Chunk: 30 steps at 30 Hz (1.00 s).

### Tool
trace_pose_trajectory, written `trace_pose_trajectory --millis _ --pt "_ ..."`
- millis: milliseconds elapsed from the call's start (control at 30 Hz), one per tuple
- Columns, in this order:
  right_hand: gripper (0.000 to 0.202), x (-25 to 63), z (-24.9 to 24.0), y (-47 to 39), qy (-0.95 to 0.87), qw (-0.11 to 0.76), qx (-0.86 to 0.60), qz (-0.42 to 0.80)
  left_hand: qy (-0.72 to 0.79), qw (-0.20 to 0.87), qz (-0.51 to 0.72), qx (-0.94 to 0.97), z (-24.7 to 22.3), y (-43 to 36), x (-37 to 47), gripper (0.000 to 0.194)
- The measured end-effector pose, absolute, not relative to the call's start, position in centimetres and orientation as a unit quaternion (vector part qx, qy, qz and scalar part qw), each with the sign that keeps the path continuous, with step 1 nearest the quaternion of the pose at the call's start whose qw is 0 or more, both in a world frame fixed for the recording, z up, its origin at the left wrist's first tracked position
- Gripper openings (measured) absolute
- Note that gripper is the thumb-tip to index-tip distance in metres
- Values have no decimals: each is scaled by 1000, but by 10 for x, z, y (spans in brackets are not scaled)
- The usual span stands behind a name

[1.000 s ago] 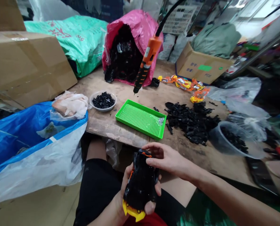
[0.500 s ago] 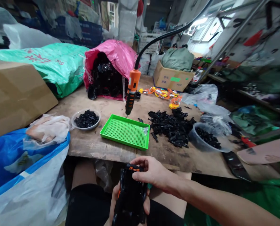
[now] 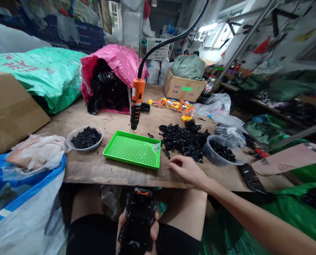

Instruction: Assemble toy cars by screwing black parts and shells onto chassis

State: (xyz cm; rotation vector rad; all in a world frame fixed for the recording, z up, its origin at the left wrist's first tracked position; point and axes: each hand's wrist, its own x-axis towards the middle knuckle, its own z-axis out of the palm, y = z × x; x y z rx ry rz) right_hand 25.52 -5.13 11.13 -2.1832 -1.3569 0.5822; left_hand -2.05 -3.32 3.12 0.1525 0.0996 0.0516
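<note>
My left hand [image 3: 154, 228] is wrapped round a black plastic toy car body [image 3: 137, 223], held above my lap with an orange piece [image 3: 142, 192] at its far end. Most of the left fingers are hidden beneath it. Over the table's front edge hovers my right hand [image 3: 185, 170], its fingers loosely bent with a gap between them and nothing visible in them. It is nearest to the loose pile of small black plastic parts [image 3: 183, 140] and the right corner of a green perforated tray [image 3: 132, 164]. Small silvery screws [image 3: 156, 147] lie in that tray.
An orange electric screwdriver [image 3: 137, 102] hangs point-down above the tray. Bowls of black parts [image 3: 85, 138] [image 3: 223, 150] flank the work area. Behind stand a pink sack [image 3: 120, 58] of black pieces and a cardboard box [image 3: 183, 86]. A phone [image 3: 250, 177] lies at the right.
My right hand has left the toy car body's far end and moved forward and right to the table. The left hand still holds the body, now lower. The view has shifted right.
</note>
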Motion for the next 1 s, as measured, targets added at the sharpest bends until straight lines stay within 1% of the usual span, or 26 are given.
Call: trace_pose_trajectory --millis 67,233,433,600,667,733,800,867,1000 --pt "23 274 108 -44 -493 227 -828 142 52 996 24 75 34 -34 -20 42" --pt "21 285 93 -21 -505 186 -840 76 46 996 12 79 36 -37 -18 42" --pt "16 285 85 -6 -531 155 -830 74 28 996 17 81 35 -36 -21 44" --pt "21 292 98 -16 -521 184 -829 88 -10 997 22 67 28 -37 -16 44" --pt "23 291 104 -26 -519 205 -823 109 -25 998 31 52 24 -42 -11 45" --pt "28 285 110 -38 -506 239 -814 155 -33 998 49 32 21 -49 -7 55" --pt "33 274 115 -49 -469 291 -801 234 -38 997 72 10 19 -55 -4 66" --pt "36 258 120 -59 -430 335 -774 322 -63 995 76 -12 20 -59 -2 70" --pt "33 222 134 -68 -433 343 -712 435 -62 996 59 -22 23 -61 0 78"
